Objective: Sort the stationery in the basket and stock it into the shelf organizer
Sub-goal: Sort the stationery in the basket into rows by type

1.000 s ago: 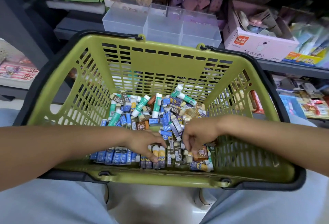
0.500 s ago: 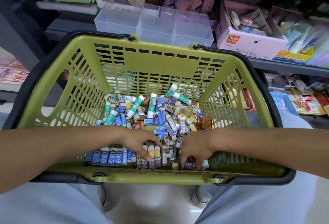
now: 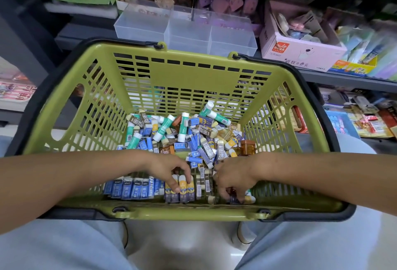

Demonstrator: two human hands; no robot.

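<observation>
A green basket (image 3: 189, 70) on my lap holds a loose pile of stationery: green glue sticks (image 3: 165, 128), blue erasers (image 3: 193, 153), 2B erasers (image 3: 208, 151) and an amber box (image 3: 247, 147). Along the near wall, blue erasers (image 3: 133, 190) stand in a neat row, then yellow-topped erasers (image 3: 182, 188), then barcode-sleeved ones (image 3: 203, 186). My left hand (image 3: 169, 171) pinches the yellow-topped erasers between thumb and index finger. My right hand (image 3: 232, 179) curls down into the near right corner, fingers around a small brown box (image 3: 233, 191). The clear three-compartment organizer (image 3: 184, 31) sits on the shelf behind the basket.
A pink carton (image 3: 300, 50) of small items stands to the right of the organizer. Packaged goods (image 3: 365, 119) fill the lower shelf on the right. Black handles (image 3: 322, 106) lie folded round the basket rim. My knees and the pale floor (image 3: 182, 248) lie below.
My right hand has moved from the middle of the pile down to the near right corner. My left hand has stayed on the yellow-topped erasers.
</observation>
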